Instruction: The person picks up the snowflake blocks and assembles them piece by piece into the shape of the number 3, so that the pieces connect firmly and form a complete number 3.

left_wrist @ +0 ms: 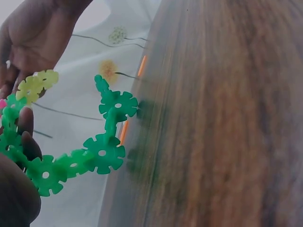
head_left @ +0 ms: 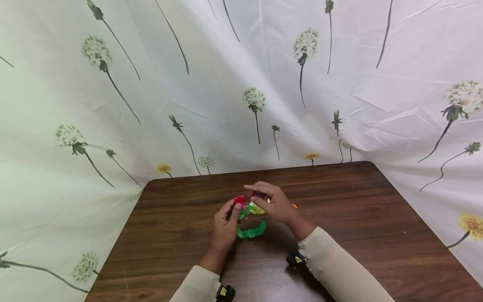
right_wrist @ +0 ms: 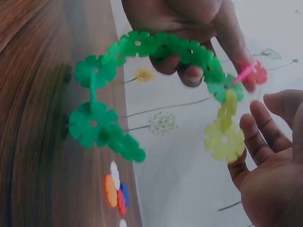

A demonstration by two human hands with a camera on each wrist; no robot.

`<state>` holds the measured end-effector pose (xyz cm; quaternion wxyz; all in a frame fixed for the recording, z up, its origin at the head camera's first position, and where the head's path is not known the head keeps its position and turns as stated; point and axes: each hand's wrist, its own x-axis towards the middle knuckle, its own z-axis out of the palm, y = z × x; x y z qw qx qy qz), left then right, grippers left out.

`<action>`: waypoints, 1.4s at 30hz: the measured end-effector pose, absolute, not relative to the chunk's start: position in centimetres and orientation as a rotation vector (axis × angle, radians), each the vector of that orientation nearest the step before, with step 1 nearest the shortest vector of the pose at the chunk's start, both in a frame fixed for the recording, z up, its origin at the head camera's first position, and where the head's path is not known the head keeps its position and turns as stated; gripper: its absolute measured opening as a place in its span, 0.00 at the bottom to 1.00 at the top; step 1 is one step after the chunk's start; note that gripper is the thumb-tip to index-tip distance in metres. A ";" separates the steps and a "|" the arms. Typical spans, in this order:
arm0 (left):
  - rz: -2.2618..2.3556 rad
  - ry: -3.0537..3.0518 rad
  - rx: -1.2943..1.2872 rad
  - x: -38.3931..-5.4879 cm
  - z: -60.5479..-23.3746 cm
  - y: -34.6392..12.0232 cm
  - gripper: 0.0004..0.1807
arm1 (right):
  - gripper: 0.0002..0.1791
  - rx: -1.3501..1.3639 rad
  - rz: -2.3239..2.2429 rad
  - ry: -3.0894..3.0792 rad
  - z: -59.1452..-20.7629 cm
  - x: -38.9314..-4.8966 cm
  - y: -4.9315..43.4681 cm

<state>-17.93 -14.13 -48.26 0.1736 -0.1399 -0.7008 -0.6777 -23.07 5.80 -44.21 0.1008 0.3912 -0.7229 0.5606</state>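
A curved chain of interlocking flower-shaped plastic discs (right_wrist: 161, 45), mostly green, hangs from my left hand (head_left: 226, 224). At its upper end are a pink and a red disc (head_left: 239, 200) by the left thumb and index finger, and a branch of yellow discs (right_wrist: 224, 139). The free green end (left_wrist: 104, 151) curves away from the left palm. My right hand (head_left: 273, 203) is beside the yellow discs, its fingers relaxed and apart. In the right wrist view those fingertips are close to the yellow branch; whether they touch it I cannot tell.
Several loose discs, white, orange (right_wrist: 111, 190), blue and red, lie on the brown wooden table (head_left: 173, 247) beyond the hands. A white cloth (head_left: 226, 84) printed with dandelions hangs behind the table's far edge and along its sides.
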 end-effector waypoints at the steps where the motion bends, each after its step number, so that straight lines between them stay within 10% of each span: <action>1: -1.926 -1.977 -0.403 -18.0 -48.3 -14.1 0.14 | 0.18 1.123 1.664 -2.157 -44.2 -23.1 6.0; 42: -1.905 -1.954 -0.416 -18.4 -48.5 -14.8 0.14 | 0.13 0.452 1.166 -2.721 -51.9 -27.1 9.7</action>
